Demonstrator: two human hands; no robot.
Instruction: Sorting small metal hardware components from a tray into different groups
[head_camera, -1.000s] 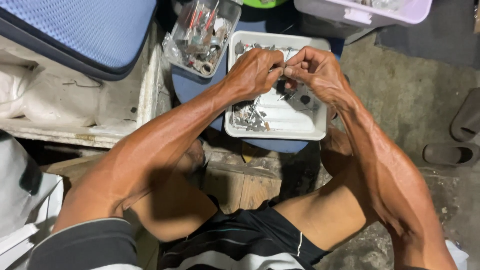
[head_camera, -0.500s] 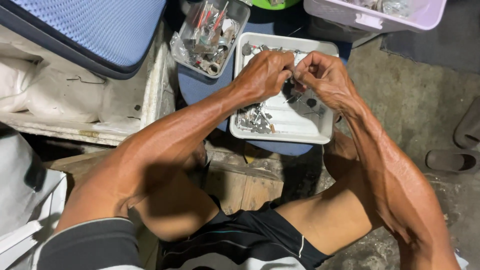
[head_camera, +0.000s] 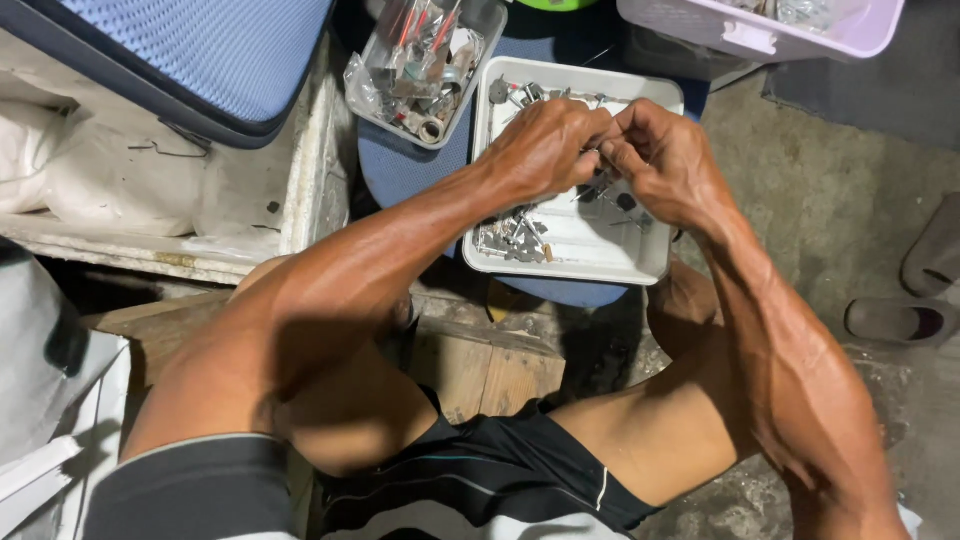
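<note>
Blue stool (head_camera: 400, 175) under all, white tray (head_camera: 655, 262) on top, clear box (head_camera: 468, 72) of mixed bits just beside, to the left. Over tray: left hand (head_camera: 545, 150) & right hand (head_camera: 665, 160), fingertips touching, both grips pinching small metal part (head_camera: 598, 150), mostly hidden. Loose metal pcs (head_camera: 512, 240) in tray's near-left corner. Best kept low over tray, pinch firm, so any dropped part lands inside.

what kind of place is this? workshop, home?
Probably an informal home or backyard work spot, not a fitted workshop. Both hands, left hand and right hand, work at floor level over a white tray of small metal parts, on bare concrete floor, with a sandal beside it.
</note>
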